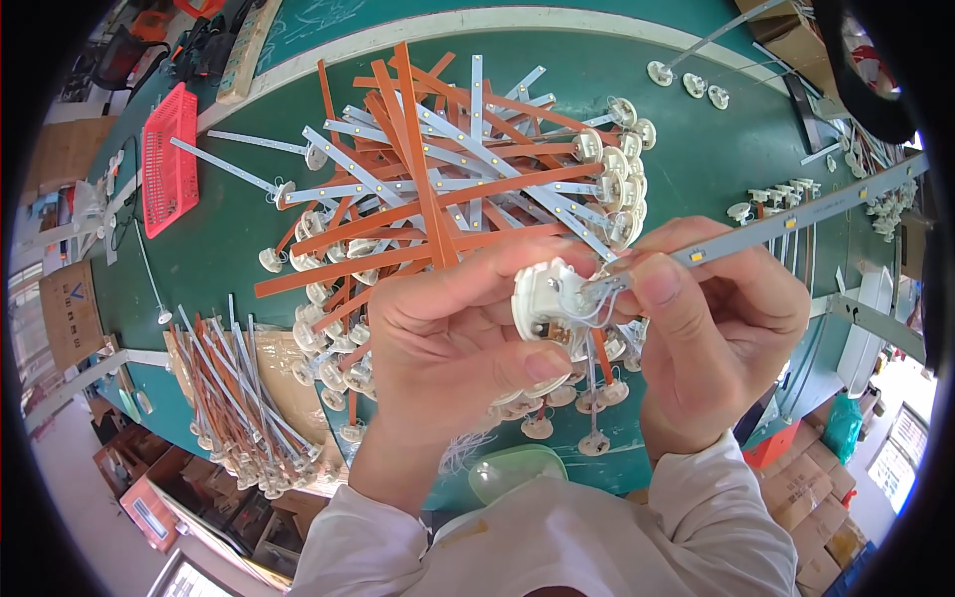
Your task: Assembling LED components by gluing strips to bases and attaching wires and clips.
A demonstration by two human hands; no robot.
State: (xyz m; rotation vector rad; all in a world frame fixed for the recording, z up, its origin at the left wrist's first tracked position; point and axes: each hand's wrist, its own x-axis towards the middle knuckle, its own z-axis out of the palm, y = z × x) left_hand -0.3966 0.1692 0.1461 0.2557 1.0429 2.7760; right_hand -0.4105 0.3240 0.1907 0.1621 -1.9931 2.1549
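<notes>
My left hand point(423, 343) grips a white round plastic end cap point(542, 297) between thumb and fingers, its inner side turned to the right. My right hand point(721, 333) pinches a narrow LED strip point(811, 212) close to its end; the strip slants up to the right, its small yellow LEDs showing. Thin pale wires point(602, 303) run between the cap and the strip's end. Behind both hands lies a large heap of similar LED strips point(438, 149), some showing orange backs, with white caps point(619, 184) at their ends.
The green table point(676, 129) carries a red plastic basket point(171, 159) at the left. More capped strips lie on a cardboard sheet point(288, 368) at lower left. Several loose caps point(693, 86) sit at the far right. A pale green dish point(517, 473) is near my body.
</notes>
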